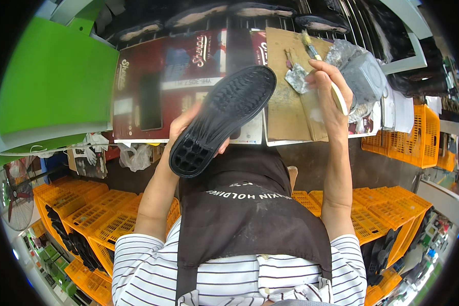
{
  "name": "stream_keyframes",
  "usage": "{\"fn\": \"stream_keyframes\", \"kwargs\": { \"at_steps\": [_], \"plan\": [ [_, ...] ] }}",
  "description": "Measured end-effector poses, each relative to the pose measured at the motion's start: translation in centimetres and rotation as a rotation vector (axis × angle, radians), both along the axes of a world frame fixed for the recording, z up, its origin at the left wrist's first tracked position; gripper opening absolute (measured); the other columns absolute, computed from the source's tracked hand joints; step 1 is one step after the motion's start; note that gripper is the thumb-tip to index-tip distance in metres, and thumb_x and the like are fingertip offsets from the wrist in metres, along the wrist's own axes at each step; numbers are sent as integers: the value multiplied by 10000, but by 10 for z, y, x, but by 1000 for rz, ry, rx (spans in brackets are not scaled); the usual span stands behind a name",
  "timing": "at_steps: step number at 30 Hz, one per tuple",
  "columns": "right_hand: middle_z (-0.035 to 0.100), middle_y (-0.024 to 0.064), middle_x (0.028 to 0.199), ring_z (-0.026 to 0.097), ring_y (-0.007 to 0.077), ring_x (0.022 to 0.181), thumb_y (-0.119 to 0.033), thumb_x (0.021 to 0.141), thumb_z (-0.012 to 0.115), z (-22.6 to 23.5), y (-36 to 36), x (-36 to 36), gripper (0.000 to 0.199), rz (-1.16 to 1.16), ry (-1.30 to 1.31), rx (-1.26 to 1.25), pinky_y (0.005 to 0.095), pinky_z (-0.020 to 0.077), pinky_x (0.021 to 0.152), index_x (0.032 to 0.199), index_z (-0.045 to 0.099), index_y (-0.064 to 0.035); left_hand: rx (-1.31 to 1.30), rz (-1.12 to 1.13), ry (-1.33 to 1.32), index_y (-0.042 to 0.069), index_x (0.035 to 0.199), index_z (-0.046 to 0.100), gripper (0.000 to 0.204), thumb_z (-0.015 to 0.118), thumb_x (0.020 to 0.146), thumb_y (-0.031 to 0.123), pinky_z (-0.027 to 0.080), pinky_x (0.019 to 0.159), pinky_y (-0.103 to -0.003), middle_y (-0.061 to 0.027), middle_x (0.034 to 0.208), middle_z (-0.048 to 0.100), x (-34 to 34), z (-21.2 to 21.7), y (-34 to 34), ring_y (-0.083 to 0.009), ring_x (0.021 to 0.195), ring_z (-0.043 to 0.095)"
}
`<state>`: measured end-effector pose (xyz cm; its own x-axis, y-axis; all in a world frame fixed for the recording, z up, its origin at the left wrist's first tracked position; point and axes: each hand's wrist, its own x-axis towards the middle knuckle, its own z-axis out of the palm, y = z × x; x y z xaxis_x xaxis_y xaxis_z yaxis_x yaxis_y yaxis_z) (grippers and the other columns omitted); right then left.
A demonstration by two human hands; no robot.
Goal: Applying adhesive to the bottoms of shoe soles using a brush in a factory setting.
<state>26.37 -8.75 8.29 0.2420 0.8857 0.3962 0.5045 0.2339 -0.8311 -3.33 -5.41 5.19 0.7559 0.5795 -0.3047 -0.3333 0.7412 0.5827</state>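
A black shoe sole (224, 117) is held tilted over the table's near edge. Its far end points up to the right, and a grid of square hollows shows at its near end. My left hand (185, 122) is closed around the sole's middle, with fingers partly hidden beneath it. At the right, my right hand (334, 89) grips a brush (338, 98) by its pale handle. The bristles point away from me, apart from the sole. Beside that hand lies a crumpled whitish scrap (296, 79) on a stained cardboard sheet (285, 115).
A cloudy plastic tub (364, 76) stands right of the brush. Dark red printed board (137, 66) covers the table's left part, with a dark flat rectangle (151, 102) on it. Several black shoe pieces (196, 17) line the rack behind. Orange crates (112, 219) stand either side of me.
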Motion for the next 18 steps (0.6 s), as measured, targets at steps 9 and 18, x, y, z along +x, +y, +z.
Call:
{"fn": "stream_keyframes", "kwargs": {
  "at_steps": [9, 18],
  "plan": [
    [681, 59, 894, 638, 121, 790, -267, 964, 570, -15, 7, -2, 288, -37, 106, -156, 252, 496, 716, 1098, 641, -22, -65, -81, -256, -131, 1157, 506, 773, 209, 968, 558, 391, 327, -327, -256, 562, 524, -14, -15, 5, -280, 385, 489],
    [679, 37, 949, 618, 99, 824, -277, 965, 569, -10, 5, -7, 294, -28, 163, -179, 251, 490, 736, 1103, 639, -27, -81, -16, -377, -150, 1162, 491, 787, 185, 972, 550, 369, 290, -314, -245, 495, 495, -17, -20, 3, -263, 315, 437]
  ]
}}
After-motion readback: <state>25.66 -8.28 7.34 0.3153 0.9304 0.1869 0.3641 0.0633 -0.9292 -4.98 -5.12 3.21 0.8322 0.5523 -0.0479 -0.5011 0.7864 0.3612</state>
